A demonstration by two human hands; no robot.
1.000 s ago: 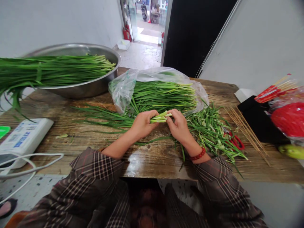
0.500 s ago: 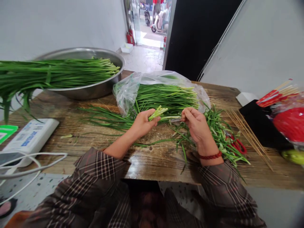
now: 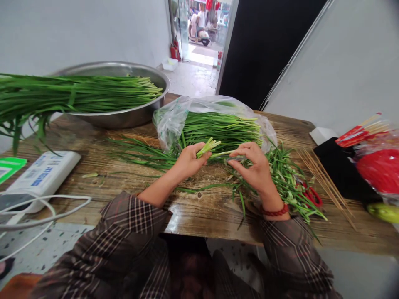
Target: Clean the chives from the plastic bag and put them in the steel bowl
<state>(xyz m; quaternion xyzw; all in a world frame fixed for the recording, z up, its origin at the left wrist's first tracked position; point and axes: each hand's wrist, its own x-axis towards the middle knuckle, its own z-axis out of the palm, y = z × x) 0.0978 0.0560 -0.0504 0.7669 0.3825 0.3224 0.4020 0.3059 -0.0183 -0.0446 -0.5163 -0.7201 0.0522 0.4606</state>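
My left hand (image 3: 190, 160) is closed round a small bunch of garlic chives (image 3: 208, 146), pale stem ends pointing right and green leaves trailing left over the table. One pale stalk (image 3: 222, 154) sticks out farther than the others toward my right hand (image 3: 254, 168). The thumb and index finger of that hand are parted beside the stalk's end; whether they touch it is hard to see. Behind both hands, a larger pile of garlic chives (image 3: 218, 129) lies in an open clear plastic bag (image 3: 168, 124). Loose trimmings (image 3: 282, 174) are heaped beside my right wrist.
A steel basin (image 3: 124, 118) at back left carries a thick bundle of chives (image 3: 102, 93) overhanging leftward. Red-handled scissors (image 3: 312, 196) lie partly under the trimmings, near several thin sticks (image 3: 327, 182) and a black box (image 3: 343, 166). A white device (image 3: 43, 174) with cables sits left.
My right hand's thumb and index finger have parted from a pinch, and the hand has turned near the stalk's end. My left hand keeps its hold on the bunch. The view has shifted slightly.
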